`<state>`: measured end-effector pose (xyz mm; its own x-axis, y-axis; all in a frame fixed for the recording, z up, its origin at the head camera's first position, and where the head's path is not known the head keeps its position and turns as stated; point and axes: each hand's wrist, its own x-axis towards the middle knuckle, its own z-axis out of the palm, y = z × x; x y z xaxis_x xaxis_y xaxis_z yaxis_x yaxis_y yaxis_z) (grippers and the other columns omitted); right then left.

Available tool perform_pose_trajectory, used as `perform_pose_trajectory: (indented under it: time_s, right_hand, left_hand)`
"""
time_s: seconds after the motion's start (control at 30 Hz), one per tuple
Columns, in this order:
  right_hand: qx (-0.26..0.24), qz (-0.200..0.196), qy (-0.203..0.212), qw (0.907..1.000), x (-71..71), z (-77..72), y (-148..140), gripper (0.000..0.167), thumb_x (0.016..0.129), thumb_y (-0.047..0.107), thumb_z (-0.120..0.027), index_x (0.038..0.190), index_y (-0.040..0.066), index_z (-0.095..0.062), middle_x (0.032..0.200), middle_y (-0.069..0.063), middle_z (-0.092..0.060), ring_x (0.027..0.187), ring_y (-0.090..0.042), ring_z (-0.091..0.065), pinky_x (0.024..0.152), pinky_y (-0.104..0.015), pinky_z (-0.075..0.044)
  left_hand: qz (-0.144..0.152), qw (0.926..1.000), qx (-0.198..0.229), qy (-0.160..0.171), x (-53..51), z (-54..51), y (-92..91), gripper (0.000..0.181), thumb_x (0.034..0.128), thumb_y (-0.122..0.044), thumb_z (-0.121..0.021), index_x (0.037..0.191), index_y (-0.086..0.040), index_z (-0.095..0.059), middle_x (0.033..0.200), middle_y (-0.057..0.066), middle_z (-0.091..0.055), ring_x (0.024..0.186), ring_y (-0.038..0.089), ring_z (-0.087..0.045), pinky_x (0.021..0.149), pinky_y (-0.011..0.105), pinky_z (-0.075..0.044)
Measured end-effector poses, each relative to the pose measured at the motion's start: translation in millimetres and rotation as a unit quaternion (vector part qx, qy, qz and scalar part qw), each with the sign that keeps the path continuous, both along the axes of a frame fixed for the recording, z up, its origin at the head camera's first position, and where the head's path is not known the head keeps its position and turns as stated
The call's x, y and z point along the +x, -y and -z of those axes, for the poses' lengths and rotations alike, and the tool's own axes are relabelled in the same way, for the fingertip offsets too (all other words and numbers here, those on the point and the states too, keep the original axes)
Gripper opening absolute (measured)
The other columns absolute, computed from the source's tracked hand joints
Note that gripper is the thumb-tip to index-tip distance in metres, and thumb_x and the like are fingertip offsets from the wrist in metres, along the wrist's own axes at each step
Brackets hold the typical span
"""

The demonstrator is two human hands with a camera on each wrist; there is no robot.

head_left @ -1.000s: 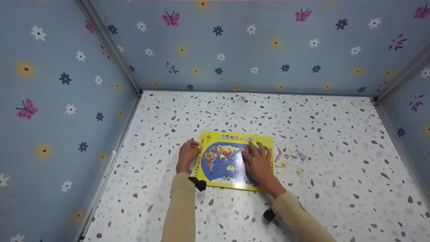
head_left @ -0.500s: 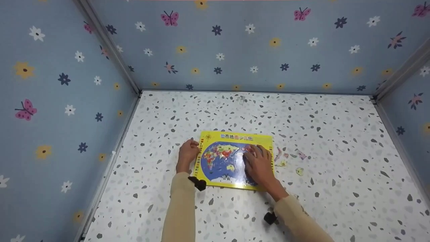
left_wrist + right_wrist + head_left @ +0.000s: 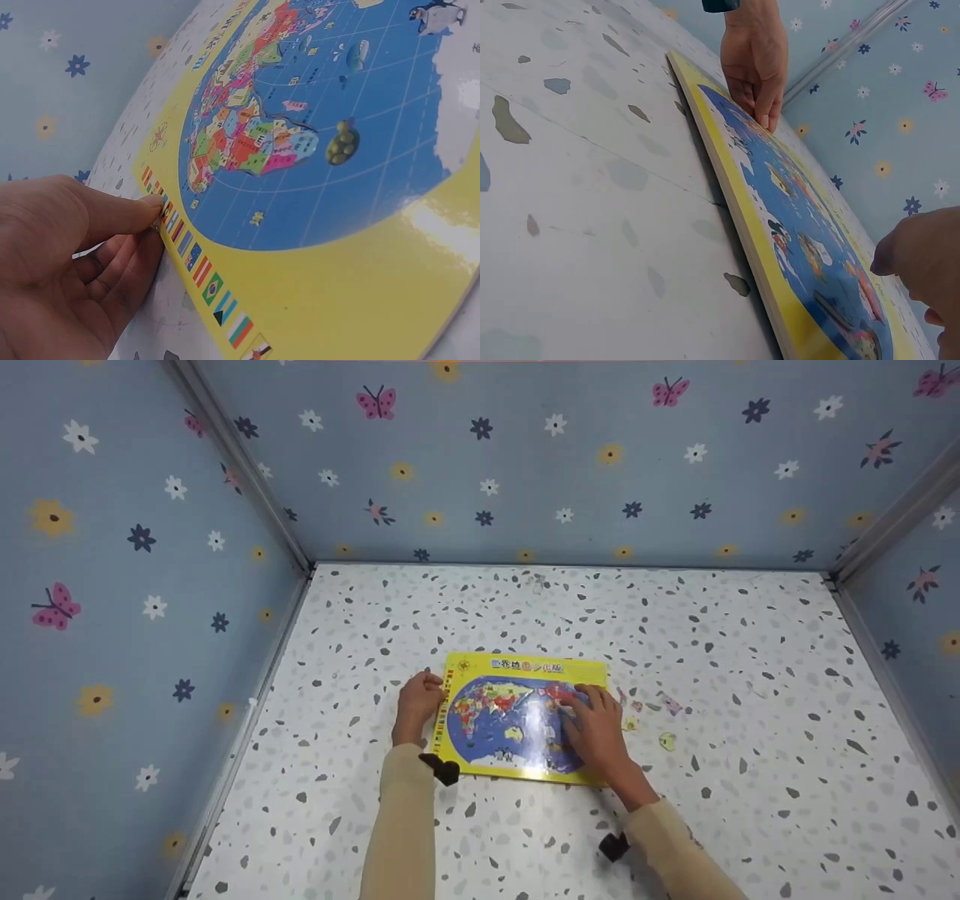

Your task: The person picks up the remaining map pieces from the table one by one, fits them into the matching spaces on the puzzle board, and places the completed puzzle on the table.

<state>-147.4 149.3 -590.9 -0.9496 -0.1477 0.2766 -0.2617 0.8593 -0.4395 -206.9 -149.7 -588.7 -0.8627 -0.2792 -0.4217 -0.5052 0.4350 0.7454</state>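
A yellow-bordered world map puzzle board lies flat on the speckled table, its blue ocean and coloured countries facing up. My left hand pinches the board's left edge; in the left wrist view the thumb of that hand lies on the row of printed flags, with the fingers curled beside the edge. My right hand is over the map's right part, fingertips near the red country area at upper right. The right wrist view shows part of this right hand with no piece visible in it.
Several small loose puzzle pieces lie right of the board, among them a pinkish piece and a yellow-green piece. Blue flowered panels enclose the table at the back and both sides.
My right hand has shifted right and slightly down across the map, uncovering more of its upper right and middle. My left hand stays at the board's left edge.
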Motion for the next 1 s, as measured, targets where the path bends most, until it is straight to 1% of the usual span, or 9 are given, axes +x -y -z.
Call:
perform_pose_trajectory:
  time_s: [0.23,0.3,0.4,0.6,0.7,0.83,1.0]
  right_hand:
    - [-0.007,0.034,0.030,0.9990,1.5,-3.0,-8.8,0.025,0.087,0.016,-0.067,0.112,0.014,-0.069,0.135,-0.008,-0.050,0.133,-0.031,-0.035,0.111,-0.055,-0.021]
    - [-0.013,0.038,0.034,0.9986,1.5,-3.0,-11.9,0.026,0.087,0.016,-0.067,0.113,0.014,-0.069,0.135,-0.007,-0.049,0.133,-0.031,-0.034,0.111,-0.057,-0.020]
    - [-0.017,0.042,0.031,0.9985,1.2,-2.2,-17.0,0.025,0.088,0.017,-0.067,0.113,0.015,-0.068,0.135,-0.007,-0.049,0.133,-0.031,-0.035,0.109,-0.058,-0.021]
    - [-0.027,0.043,0.013,0.9986,0.8,-0.6,-28.6,0.021,0.087,0.015,-0.067,0.108,0.012,-0.069,0.133,-0.011,-0.051,0.130,-0.032,-0.038,0.107,-0.055,-0.024]
    - [-0.026,0.055,0.012,0.9981,1.2,-0.5,-34.3,0.020,0.088,0.016,-0.067,0.107,0.011,-0.069,0.132,-0.012,-0.052,0.129,-0.033,-0.039,0.107,-0.055,-0.025]
    - [-0.027,0.072,0.028,0.9967,2.5,-1.4,-41.9,0.022,0.090,0.019,-0.065,0.111,0.012,-0.067,0.135,-0.011,-0.049,0.131,-0.033,-0.037,0.107,-0.056,-0.024]
    - [-0.037,0.092,0.046,0.9941,2.2,-2.4,-51.7,0.023,0.091,0.020,-0.063,0.113,0.012,-0.066,0.137,-0.012,-0.047,0.133,-0.034,-0.034,0.109,-0.056,-0.021]
  left_hand:
    - [0.003,0.9999,0.003,-0.009,1.3,-0.2,0.8,0.026,0.0884,-0.013,-0.061,0.114,-0.009,-0.059,0.108,0.009,-0.059,0.098,0.022,-0.054,0.091,0.037,-0.043]
    - [0.003,0.9999,0.005,-0.009,1.5,0.0,0.8,0.026,0.0884,-0.013,-0.061,0.114,-0.009,-0.059,0.108,0.009,-0.059,0.098,0.022,-0.054,0.090,0.037,-0.043]
    - [0.003,1.0000,0.006,-0.006,1.7,0.2,0.6,0.026,0.0882,-0.013,-0.061,0.114,-0.010,-0.059,0.107,0.009,-0.059,0.097,0.022,-0.054,0.090,0.037,-0.043]
    - [0.005,0.9999,0.009,-0.008,2.2,-1.1,0.6,0.027,0.0881,-0.013,-0.061,0.114,-0.009,-0.059,0.108,0.010,-0.059,0.098,0.023,-0.054,0.090,0.037,-0.044]
    - [0.010,0.9999,0.011,-0.007,2.0,-2.0,0.9,0.026,0.0892,-0.014,-0.058,0.115,-0.010,-0.059,0.111,0.010,-0.060,0.099,0.023,-0.054,0.091,0.038,-0.043]
    - [0.010,0.9998,0.014,-0.005,2.1,-2.1,1.2,0.026,0.0895,-0.013,-0.056,0.116,-0.010,-0.058,0.113,0.011,-0.060,0.099,0.023,-0.054,0.091,0.038,-0.043]
    - [0.005,0.9998,0.017,-0.002,1.5,-0.2,1.4,0.027,0.0882,-0.011,-0.058,0.115,-0.010,-0.058,0.110,0.010,-0.060,0.099,0.023,-0.053,0.090,0.038,-0.043]
